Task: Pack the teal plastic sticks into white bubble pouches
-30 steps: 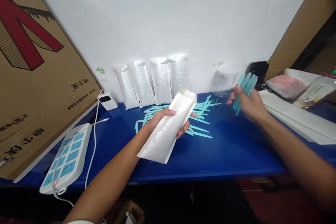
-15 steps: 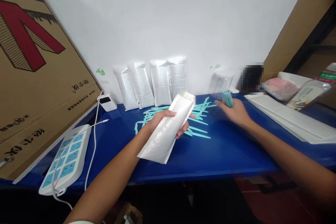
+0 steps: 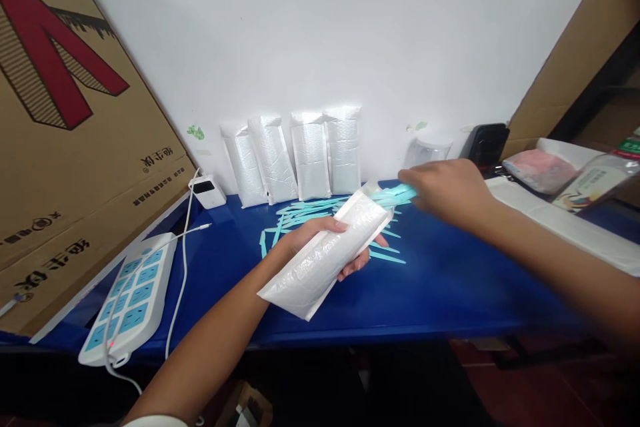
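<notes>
My left hand (image 3: 320, 237) is closed around a white bubble mailer (image 3: 327, 260), held tilted with its top end up and to the right. My right hand (image 3: 447, 190) grips a bundle of light-blue flat sticks (image 3: 400, 193), whose ends are at the mailer's upper opening. Whether the tips are inside the mailer I cannot tell. More light-blue sticks (image 3: 310, 210) lie scattered on the blue table behind and beneath the mailer. Several filled bubble mailers (image 3: 313, 157) lean upright against the white wall.
A white power strip (image 3: 133, 300) with cables and a small white device (image 3: 207, 192) are at left, beside a large cardboard box (image 3: 90, 167). At right are flat white mailers (image 3: 520, 197), a plastic bottle (image 3: 595, 180), a clear cup (image 3: 427, 150) and a black object (image 3: 487, 147).
My right hand has moved left with the light-blue sticks, bringing them to the mailer's top end. The mailer in my left hand has shifted slightly.
</notes>
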Demonstrator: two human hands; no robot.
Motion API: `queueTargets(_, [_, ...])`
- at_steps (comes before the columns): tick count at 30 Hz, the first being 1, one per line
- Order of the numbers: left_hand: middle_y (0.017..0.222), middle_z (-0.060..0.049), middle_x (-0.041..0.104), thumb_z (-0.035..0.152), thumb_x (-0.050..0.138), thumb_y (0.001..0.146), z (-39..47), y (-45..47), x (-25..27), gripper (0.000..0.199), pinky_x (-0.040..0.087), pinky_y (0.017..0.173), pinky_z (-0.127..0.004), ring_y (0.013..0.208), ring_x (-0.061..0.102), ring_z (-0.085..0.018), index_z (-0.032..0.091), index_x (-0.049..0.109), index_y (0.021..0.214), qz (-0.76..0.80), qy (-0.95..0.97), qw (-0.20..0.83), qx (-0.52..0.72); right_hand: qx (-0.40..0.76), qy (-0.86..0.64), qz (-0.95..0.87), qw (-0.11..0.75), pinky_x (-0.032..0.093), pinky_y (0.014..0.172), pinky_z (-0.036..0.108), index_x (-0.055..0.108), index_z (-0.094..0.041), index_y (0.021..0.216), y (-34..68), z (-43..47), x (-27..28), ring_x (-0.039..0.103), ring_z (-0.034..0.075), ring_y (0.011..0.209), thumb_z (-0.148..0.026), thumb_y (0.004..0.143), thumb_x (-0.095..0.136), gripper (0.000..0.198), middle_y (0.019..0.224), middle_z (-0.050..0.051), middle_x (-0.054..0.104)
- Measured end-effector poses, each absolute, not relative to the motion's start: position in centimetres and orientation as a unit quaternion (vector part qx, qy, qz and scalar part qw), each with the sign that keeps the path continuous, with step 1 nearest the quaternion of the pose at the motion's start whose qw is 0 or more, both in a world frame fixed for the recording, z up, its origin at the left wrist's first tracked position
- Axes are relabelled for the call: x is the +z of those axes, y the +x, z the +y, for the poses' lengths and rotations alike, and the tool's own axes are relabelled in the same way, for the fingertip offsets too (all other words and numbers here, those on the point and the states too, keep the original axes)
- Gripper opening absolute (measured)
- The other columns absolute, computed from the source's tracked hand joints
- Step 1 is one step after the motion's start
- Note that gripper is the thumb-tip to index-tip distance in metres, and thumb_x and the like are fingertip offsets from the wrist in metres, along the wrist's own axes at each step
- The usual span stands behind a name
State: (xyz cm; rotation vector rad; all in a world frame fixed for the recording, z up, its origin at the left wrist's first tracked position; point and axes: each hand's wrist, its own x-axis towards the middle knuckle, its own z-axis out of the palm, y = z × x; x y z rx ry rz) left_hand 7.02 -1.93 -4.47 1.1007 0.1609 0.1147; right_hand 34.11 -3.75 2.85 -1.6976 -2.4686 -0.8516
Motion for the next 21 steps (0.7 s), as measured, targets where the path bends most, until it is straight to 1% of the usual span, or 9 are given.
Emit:
queueTargets(4, [0.086,-0.01,0.062,0.061,0.064,0.077,-2.6,7.2,-4.2,0.078,0.05,0.06,-0.03,0.068,0.056,-0.02,0.008,0.061,0.133,0.079,0.533,0.839,0.076,-0.343,-0.432,-0.83,0.087,0.023,0.059,0.034,0.066,-0.019,0.08,32.8,-4.5,3.4,0.056,0.022,0.066,-0.004,0.09,0.052,0.022,0.071,0.008,0.069])
queueTargets(7, [0.083,-0.008,0.06,0.06,0.066,0.075,-2.8,7.3,-4.4,0.076,0.048,0.059,-0.03,0.066,0.054,-0.019,0.009,0.062,0.131,0.077,0.522,0.846,0.072,-0.374,-0.331,-0.851,0.16,0.029,0.063,0.036,0.063,-0.022,0.08,31.6,-5.1,3.5,0.052,0.022,0.068,-0.007,0.098,0.048,0.029,0.072,0.006,0.067])
queueTargets(9, [0.082,-0.006,0.058,0.059,0.067,0.074,-2.6,7.3,-4.5,0.076,0.047,0.06,-0.029,0.065,0.054,-0.018,0.009,0.062,0.131,0.075,0.512,0.853,0.064,-0.37,-0.286,-0.862,0.194,0.034,0.068,0.038,0.063,-0.024,0.084,30.7,-5.5,3.6,0.052,0.022,0.073,-0.009,0.101,0.046,0.029,0.076,0.005,0.068])
queueTargets(11, [0.081,-0.005,0.057,0.058,0.068,0.072,-2.3,7.2,-4.4,0.078,0.046,0.06,-0.03,0.065,0.053,-0.018,0.009,0.062,0.132,0.066,0.509,0.857,0.053,-0.345,-0.261,-0.875,0.22,0.041,0.08,0.041,0.064,-0.027,0.094,30.0,-5.9,3.9,0.057,0.024,0.087,-0.009,0.102,0.046,0.027,0.088,0.004,0.071])
queueTargets(13, [0.08,-0.005,0.057,0.057,0.07,0.069,-2.0,7.0,-4.1,0.08,0.044,0.058,-0.031,0.063,0.054,-0.018,0.009,0.062,0.132,0.052,0.519,0.851,0.06,-0.319,-0.259,-0.877,0.248,0.042,0.097,0.048,0.063,-0.031,0.112,29.7,-6.2,4.4,0.059,0.027,0.108,-0.01,0.102,0.046,0.029,0.11,0.005,0.072])
queueTargets(14, [0.08,-0.005,0.057,0.056,0.07,0.068,-1.9,6.9,-3.9,0.079,0.043,0.058,-0.031,0.062,0.054,-0.018,0.009,0.062,0.131,0.047,0.525,0.846,0.075,-0.309,-0.267,-0.874,0.262,0.04,0.102,0.052,0.061,-0.033,0.123,29.8,-6.2,4.8,0.057,0.029,0.118,-0.011,0.102,0.046,0.034,0.122,0.005,0.07])
queueTargets(16, [0.078,-0.005,0.057,0.054,0.07,0.066,-1.7,6.6,-3.3,0.074,0.041,0.056,-0.031,0.06,0.053,-0.018,0.011,0.064,0.126,0.042,0.537,0.833,0.126,-0.296,-0.297,-0.861,0.289,0.039,0.108,0.057,0.052,-0.035,0.14,30.4,-6.2,5.5,0.051,0.033,0.132,-0.011,0.101,0.045,0.046,0.141,0.007,0.061])
queueTargets(18, [0.076,-0.004,0.056,0.051,0.07,0.064,-1.6,6.4,-2.8,0.069,0.039,0.056,-0.031,0.059,0.052,-0.017,0.013,0.065,0.122,0.042,0.542,0.817,0.189,-0.279,-0.33,-0.845,0.314,0.04,0.109,0.059,0.043,-0.034,0.15,31.2,-5.9,6.0,0.048,0.036,0.137,-0.011,0.099,0.046,0.056,0.15,0.011,0.053])
queueTargets(21, [0.072,-0.003,0.054,0.047,0.068,0.061,-1.6,6.3,-2.3,0.064,0.037,0.054,-0.031,0.056,0.049,-0.016,0.014,0.065,0.116,0.051,0.544,0.797,0.258,-0.229,-0.348,-0.837,0.354,0.045,0.109,0.055,0.043,-0.028,0.153,32.4,-5.2,6.4,0.051,0.036,0.135,-0.011,0.095,0.051,0.06,0.147,0.015,0.054])
